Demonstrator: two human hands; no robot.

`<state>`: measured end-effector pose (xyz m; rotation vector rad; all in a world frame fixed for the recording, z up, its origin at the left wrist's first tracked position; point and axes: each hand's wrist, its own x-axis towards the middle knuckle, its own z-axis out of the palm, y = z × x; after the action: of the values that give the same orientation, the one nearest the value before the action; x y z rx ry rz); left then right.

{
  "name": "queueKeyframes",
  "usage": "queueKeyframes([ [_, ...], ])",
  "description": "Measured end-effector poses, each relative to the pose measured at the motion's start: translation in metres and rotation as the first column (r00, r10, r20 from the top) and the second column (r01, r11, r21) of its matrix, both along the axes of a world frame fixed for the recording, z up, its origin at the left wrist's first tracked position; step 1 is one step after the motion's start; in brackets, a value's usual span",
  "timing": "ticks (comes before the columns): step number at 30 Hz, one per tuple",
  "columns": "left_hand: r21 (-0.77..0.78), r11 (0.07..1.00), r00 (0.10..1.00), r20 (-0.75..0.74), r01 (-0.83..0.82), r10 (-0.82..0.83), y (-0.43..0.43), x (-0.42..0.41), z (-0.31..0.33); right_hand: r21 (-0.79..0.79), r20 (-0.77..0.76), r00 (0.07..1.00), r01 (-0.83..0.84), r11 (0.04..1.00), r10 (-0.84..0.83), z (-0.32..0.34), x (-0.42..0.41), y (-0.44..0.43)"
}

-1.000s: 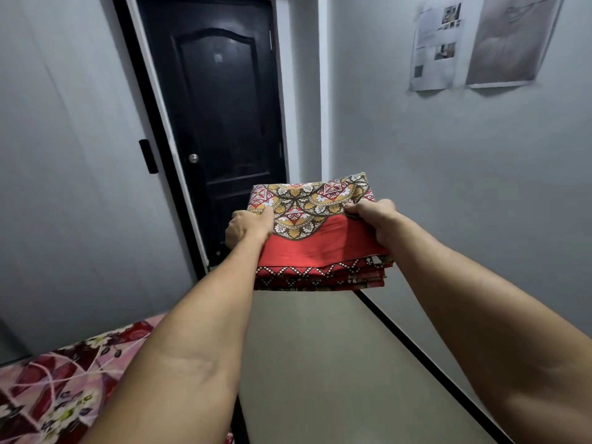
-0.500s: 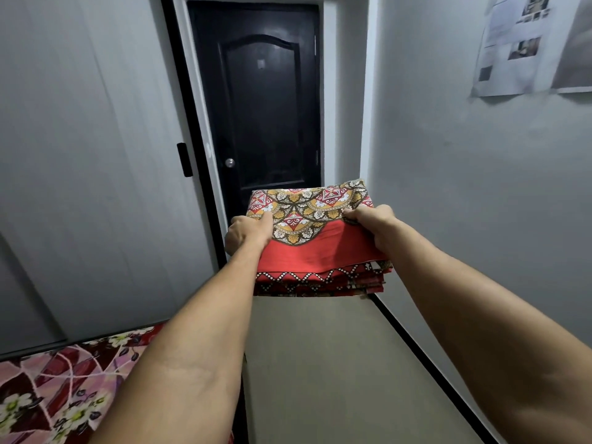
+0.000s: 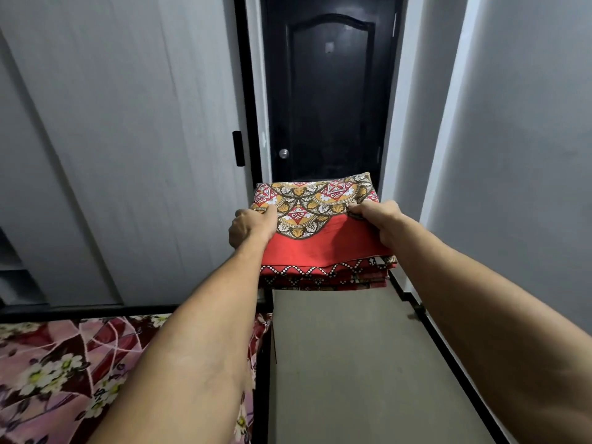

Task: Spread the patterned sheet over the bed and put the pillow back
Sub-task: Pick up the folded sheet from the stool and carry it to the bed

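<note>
Narrow room — pale floor (image 3: 352, 363) running up the middle of the frame to a black door (image 3: 326, 100) with a small round knob (image 3: 283, 153) at top centre, grey walls (image 3: 519, 139) either side. Lower left corner shows the bed (image 3: 64, 363), covered in a dark red flowery print. The sheet (image 3: 317, 232) is folded into a thick stack, held out mid-frame in the air, well above the floor — red with gold scallop patterns. Left hand (image 3: 251, 227) grips its left edge, thumb on top; right hand (image 3: 378, 219) pinches the right edge. No readable writing anywhere.
</note>
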<state>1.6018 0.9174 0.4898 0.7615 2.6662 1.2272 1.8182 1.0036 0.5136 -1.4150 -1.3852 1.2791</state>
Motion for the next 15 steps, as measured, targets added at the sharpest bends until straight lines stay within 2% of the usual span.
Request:
queueKeyframes([
  [8,-0.008,0.990,0.990,0.015,-0.138,0.138,0.003,-0.057,-0.010,-0.019,0.020,0.989,-0.145,0.989,0.145,-0.012,-0.073,0.039],
  [15,-0.021,0.948,0.948,0.000,-0.318,0.318,-0.002,-0.105,-0.015,-0.040,0.006,0.937,-0.348,0.937,0.349,-0.015,-0.145,0.068],
])
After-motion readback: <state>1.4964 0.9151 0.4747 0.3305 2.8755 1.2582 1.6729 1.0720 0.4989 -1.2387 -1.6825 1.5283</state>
